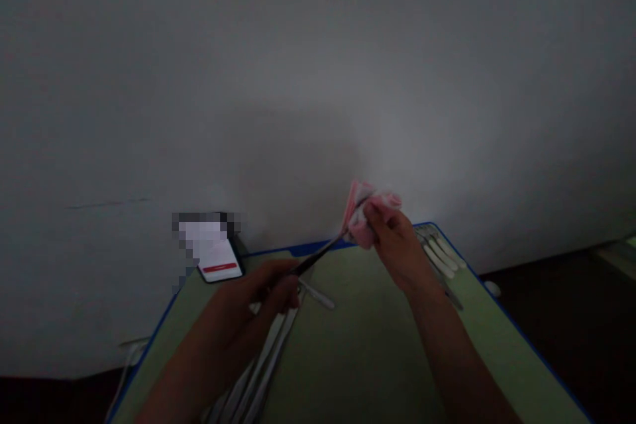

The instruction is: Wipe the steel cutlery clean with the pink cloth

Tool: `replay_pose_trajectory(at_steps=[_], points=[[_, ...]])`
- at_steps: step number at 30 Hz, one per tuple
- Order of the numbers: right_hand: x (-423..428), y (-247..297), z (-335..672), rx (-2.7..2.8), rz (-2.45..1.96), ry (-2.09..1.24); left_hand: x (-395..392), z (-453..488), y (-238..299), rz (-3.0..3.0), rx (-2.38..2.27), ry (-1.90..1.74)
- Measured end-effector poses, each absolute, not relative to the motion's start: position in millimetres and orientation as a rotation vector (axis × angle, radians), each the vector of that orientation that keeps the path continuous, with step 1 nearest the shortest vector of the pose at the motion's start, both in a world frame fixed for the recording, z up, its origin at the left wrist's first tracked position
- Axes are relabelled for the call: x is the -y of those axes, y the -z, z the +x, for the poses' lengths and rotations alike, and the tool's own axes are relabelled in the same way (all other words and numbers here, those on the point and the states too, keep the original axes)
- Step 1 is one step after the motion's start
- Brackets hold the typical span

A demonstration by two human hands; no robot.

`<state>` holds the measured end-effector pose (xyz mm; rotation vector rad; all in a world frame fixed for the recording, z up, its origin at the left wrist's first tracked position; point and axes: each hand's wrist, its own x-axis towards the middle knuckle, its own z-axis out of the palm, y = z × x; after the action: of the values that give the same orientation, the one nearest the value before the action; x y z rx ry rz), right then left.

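Observation:
My left hand pinches the near end of a slim metal utensil, which slants up to the right. A pink and white cloth, bunched in my right hand, is folded round the utensil's far end. That end is hidden, so its kind cannot be told. Under my left hand lie several long metal utensils side by side, partly covered by the hand and forearm. A short pale-handled utensil rests on the table just right of my left fingers.
The green table has a blue edge and stands against a grey wall. A lit phone leans at its back left corner. Several white-handled utensils, some apparently forks, lie at the back right, partly behind my right wrist.

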<state>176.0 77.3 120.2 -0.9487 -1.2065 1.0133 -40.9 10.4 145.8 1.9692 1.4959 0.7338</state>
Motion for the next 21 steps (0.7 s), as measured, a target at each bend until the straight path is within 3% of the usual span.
replay_pose_trajectory(at_steps=[5, 15, 21], points=[[-67.6, -134.9, 203.2, 1.727, -0.999, -1.099, -7.7, -42.3, -155.5, 1.808, -1.723, -1.102], [-51.3, -152.2, 215.0, 2.371, -0.960, -1.125, -8.1, -33.7, -150.8, 1.892, -1.487, -0.975], [-47.9, -154.0, 208.7, 2.261, -0.795, -1.300, -7.3, -17.0, -150.3, 1.898, -1.413, -0.963]])
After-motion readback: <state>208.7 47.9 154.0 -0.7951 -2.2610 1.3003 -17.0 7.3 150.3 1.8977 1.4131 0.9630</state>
